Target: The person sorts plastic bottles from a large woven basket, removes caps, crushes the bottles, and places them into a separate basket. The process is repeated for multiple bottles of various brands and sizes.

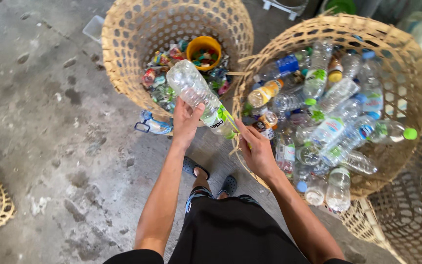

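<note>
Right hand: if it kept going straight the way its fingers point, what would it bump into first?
The right hand points up-left at the clear plastic bottle held by the left hand; it would probably meet the bottle's labelled end first.

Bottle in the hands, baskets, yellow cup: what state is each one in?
Clear plastic bottle: held sideways, label partly peeled.
Left hand: gripping the bottle's middle.
Right hand: pinching the label end.
Left basket: upright, partly filled with scraps.
Right basket: tilted, full of bottles.
Yellow cup: lying in left basket, filled with caps.
</note>
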